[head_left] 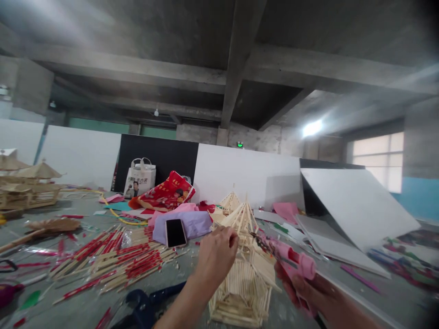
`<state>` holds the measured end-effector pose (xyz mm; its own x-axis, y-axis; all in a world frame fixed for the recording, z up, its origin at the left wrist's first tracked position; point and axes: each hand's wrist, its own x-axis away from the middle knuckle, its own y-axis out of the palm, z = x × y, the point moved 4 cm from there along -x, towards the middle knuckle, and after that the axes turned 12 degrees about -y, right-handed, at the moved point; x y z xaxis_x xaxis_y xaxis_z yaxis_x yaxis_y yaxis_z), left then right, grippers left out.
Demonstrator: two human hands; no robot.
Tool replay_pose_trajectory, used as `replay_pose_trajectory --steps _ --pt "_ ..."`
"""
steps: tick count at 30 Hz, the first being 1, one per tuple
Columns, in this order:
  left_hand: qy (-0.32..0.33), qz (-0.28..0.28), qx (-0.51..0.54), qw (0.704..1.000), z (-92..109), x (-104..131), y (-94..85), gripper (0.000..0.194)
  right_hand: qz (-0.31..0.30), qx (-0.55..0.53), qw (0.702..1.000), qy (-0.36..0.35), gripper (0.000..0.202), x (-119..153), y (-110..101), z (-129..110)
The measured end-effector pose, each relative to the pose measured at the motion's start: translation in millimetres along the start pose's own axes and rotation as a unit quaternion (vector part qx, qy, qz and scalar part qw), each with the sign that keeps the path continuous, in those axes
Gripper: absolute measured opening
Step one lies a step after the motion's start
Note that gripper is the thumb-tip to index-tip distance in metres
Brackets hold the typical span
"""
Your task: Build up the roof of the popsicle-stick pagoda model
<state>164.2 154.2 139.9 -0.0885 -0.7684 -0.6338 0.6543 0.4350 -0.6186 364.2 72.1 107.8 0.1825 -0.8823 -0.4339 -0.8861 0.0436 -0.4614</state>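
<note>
A small pagoda model (pixel 244 278) built of pale wooden sticks stands on the grey table right in front of me. My left hand (pixel 215 256) pinches something small at the model's roof, near its peak; what it pinches is too small to make out. My right hand (pixel 315 292) grips a pink glue gun (pixel 291 256), its nozzle pointing left at the roof, close to my left fingers. A second stick roof piece (pixel 230 201) sits just behind the model.
Loose chopsticks in red wrappers (pixel 113 262) cover the table's left. A black phone (pixel 175 232) lies on purple paper (pixel 195 224). A red bag (pixel 164 194), a white bag (pixel 139 179), white boards (pixel 356 208) and another stick model (pixel 29 187) stand around. A dark blue tool (pixel 147 304) lies near my left arm.
</note>
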Motion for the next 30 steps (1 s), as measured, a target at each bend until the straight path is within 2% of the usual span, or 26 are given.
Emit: replay_pose_trajectory --steps 3,7,11,24,30 --pt "0.000 0.000 -0.004 1.000 0.7 0.8 1.0 0.016 -0.026 -0.046 0.999 0.006 0.044 -6.3 8.9 6.6" --pt "-0.006 -0.010 -0.008 1.000 2.7 1.9 2.6 0.015 -0.025 -0.079 0.996 0.016 0.040 -8.3 14.6 10.4" --pt "-0.003 -0.015 -0.006 1.000 3.5 1.9 2.9 0.016 -0.052 -0.061 0.997 -0.002 0.038 -9.5 17.9 7.4" --pt "-0.008 -0.015 -0.002 1.000 1.5 1.3 0.0 0.017 -0.079 -0.004 0.997 -0.023 0.041 -14.3 20.0 -4.0" --pt "-0.007 -0.019 0.000 1.000 1.7 1.1 -0.7 0.017 -0.092 -0.003 0.995 -0.028 0.043 -15.7 22.6 -1.7"
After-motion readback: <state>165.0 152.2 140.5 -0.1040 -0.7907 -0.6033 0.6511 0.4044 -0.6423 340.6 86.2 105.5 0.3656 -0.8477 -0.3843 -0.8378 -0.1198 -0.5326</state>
